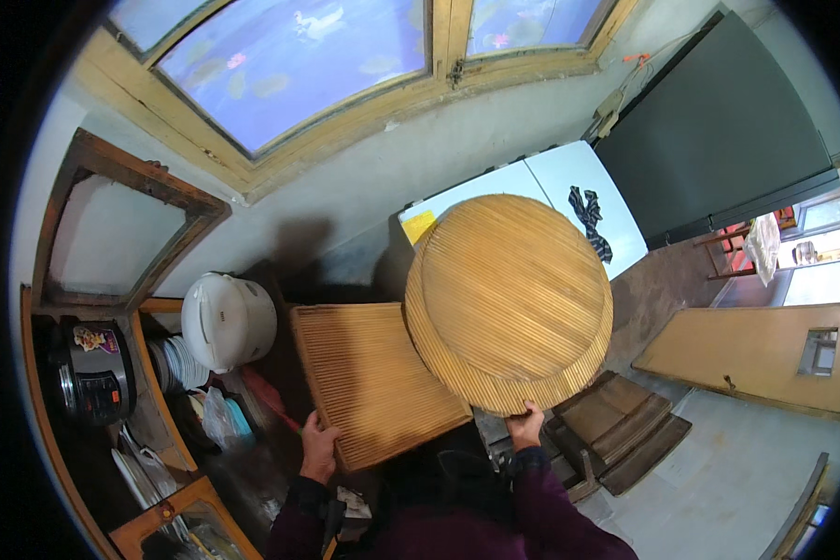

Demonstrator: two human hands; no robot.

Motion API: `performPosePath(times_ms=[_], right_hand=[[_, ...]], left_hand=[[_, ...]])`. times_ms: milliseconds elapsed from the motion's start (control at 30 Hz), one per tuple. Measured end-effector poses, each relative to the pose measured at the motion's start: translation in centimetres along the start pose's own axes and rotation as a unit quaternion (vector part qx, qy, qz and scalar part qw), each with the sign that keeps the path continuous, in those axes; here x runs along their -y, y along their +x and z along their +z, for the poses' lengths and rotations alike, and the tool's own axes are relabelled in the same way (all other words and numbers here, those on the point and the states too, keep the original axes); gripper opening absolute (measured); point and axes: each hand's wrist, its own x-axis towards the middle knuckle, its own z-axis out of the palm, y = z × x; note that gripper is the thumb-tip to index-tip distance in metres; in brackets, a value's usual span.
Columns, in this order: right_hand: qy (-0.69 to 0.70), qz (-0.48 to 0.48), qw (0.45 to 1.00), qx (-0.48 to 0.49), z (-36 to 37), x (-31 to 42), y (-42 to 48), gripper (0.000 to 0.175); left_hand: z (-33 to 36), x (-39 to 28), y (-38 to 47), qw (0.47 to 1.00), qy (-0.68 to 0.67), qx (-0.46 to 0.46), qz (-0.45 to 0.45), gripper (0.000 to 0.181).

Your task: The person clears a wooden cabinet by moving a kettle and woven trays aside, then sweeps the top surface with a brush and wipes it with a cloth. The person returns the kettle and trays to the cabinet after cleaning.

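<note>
My left hand (319, 446) grips the lower left edge of a square ribbed tray (385, 378) that looks made of reed or thin wooden strips. My right hand (526, 424) holds the bottom rim of round ribbed lids or mats (514, 294) of similar strips, a smaller disc lying on a larger one. The round pieces overlap the right side of the square tray. The fingers under both pieces are hidden.
A white appliance top (619, 203) bears a dark striped cloth (589, 222). On the left, a white rice cooker (228, 322) stands beside shelves with stacked plates (182, 364) and a dark electric cooker (96, 371). Brown boards (612, 420) lie at lower right, near a wooden door (749, 357).
</note>
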Motion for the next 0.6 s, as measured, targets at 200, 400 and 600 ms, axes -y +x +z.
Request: performPosePath(times_ms=[200, 400, 600], right_hand=[[-0.083, 0.042, 0.993, -0.070, 0.8, -1.2, 4.1, 0.056], [-0.449, 0.126, 0.879, -0.097, 7.5, -1.5, 1.0, 0.068], [-0.142, 0.241, 0.919, 0.277, 17.2, -1.5, -4.6, 0.070]], left_hand=[[-4.3, -4.3, -4.6, 0.989, -0.001, -0.135, 0.064, 0.051], [-4.9, -7.1, -6.5, 0.981, -0.077, -0.141, 0.109, 0.059], [5.6, -4.1, -1.2, 0.965, -0.247, 0.052, 0.066, 0.059]])
